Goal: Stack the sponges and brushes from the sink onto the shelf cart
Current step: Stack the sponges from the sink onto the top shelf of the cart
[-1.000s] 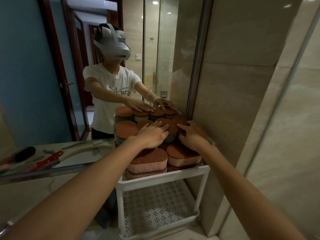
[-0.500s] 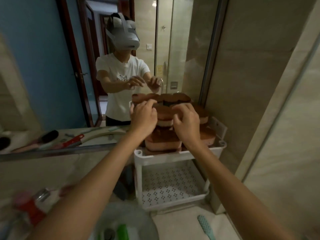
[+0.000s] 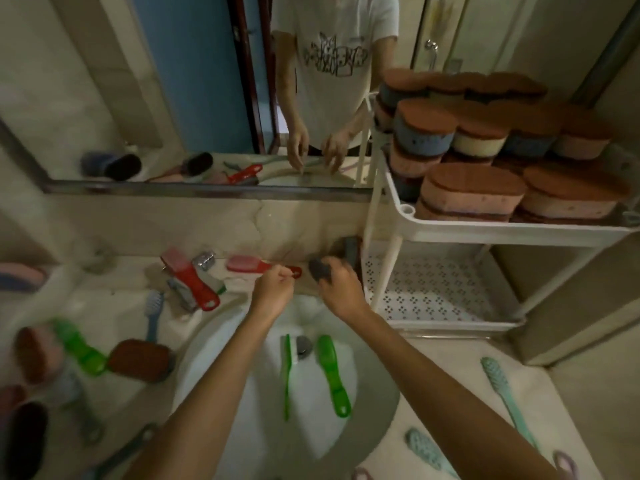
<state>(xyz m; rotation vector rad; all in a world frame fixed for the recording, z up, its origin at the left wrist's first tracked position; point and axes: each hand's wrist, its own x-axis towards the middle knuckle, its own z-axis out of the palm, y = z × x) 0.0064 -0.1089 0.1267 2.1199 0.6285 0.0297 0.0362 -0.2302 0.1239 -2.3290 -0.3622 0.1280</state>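
Observation:
My left hand [image 3: 273, 289] pinches the red handle of a pink-headed brush [image 3: 242, 264] that lies on the counter behind the sink [image 3: 214, 344]. Just to its right, my right hand [image 3: 341, 287] curls round a small dark grey object [image 3: 317, 271], too blurred to identify. In the white basin lie a thin green brush [image 3: 286, 368] and a broad green brush [image 3: 333, 374]. The white shelf cart [image 3: 502, 231] stands at the right, and several brown-topped sponges [image 3: 471, 192] are stacked on its top shelf. Its perforated lower shelf [image 3: 433, 289] holds nothing.
Left of the sink on the counter are a red brush [image 3: 192, 284] by the faucet [image 3: 204, 260], a blue brush [image 3: 152, 313], a green brush [image 3: 79, 348] and a brown sponge [image 3: 138, 362]. Two teal brushes [image 3: 502, 386] lie at the right. A mirror [image 3: 173, 98] backs the counter.
Both hands left the sponge stack on the cart and dropped to the counter behind the sink. The view tilted down to the basin. Each hand now holds an object there.

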